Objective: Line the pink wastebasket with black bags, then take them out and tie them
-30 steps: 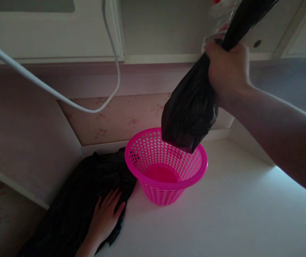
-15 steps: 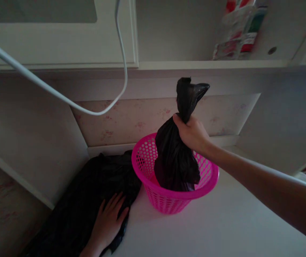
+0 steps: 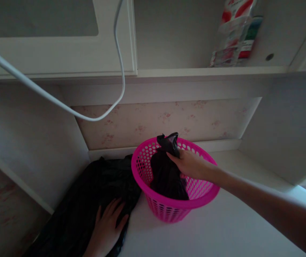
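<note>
A bright pink plastic basket (image 3: 166,202) with a perforated wall stands on a white surface. Inside it sits a bunched black plastic bag (image 3: 166,175), its twisted neck poking up near the far rim. My right hand (image 3: 189,163) is closed around that neck, within the basket's mouth. To the left of the basket lies a larger black plastic bag (image 3: 88,200), spread over the surface. On top of it rests my left hand (image 3: 108,225), open, with its fingers spread. What the bags contain is hidden.
A white cable (image 3: 88,117) loops down across the upper left. Above the back wall, a shelf (image 3: 174,72) holds red-and-white packages (image 3: 230,39). White side panels (image 3: 281,128) flank the surface (image 3: 222,225), and flowered wallpaper (image 3: 142,123) shows behind the basket.
My right hand has lowered the bunched black bag deeper into the pink basket. My left hand stays on the larger bag. The view has tilted slightly upward.
</note>
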A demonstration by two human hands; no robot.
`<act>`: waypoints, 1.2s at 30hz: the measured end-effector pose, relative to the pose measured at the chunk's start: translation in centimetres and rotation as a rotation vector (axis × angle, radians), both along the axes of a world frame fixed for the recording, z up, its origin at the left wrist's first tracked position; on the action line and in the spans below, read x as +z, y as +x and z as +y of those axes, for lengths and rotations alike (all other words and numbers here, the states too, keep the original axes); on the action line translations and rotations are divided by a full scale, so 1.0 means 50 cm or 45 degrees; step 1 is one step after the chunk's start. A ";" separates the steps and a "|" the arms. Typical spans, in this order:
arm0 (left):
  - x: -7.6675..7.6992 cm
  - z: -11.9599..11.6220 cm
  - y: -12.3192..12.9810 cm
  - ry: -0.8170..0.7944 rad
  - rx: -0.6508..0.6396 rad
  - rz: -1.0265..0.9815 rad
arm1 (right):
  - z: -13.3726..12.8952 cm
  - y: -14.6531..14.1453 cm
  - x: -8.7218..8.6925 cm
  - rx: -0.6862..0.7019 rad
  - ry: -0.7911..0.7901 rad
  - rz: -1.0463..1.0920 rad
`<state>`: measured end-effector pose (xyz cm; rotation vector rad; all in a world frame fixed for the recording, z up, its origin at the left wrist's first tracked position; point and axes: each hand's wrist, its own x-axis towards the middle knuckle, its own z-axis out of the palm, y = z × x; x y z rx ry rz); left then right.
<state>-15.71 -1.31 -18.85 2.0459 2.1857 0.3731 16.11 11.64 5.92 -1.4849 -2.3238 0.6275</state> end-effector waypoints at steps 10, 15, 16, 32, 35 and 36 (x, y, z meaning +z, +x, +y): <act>0.329 -0.104 0.106 0.986 -0.117 -0.755 | -0.024 0.022 0.001 0.102 -0.400 0.181; 0.522 -0.024 0.223 0.528 -0.736 -0.493 | -0.060 0.019 0.021 0.181 -0.388 0.104; 0.534 0.004 0.238 0.401 -0.768 -0.467 | -0.066 0.019 0.023 0.204 -0.385 0.127; 0.519 0.071 0.283 -0.130 -0.742 -0.410 | -0.101 0.098 0.036 0.243 -1.062 0.796; 0.520 0.071 0.285 -0.127 -0.836 -0.313 | -0.115 0.098 0.027 0.178 -1.064 0.821; 0.521 0.069 0.286 -0.115 -0.889 -0.298 | -0.119 0.097 0.025 0.170 -1.059 0.818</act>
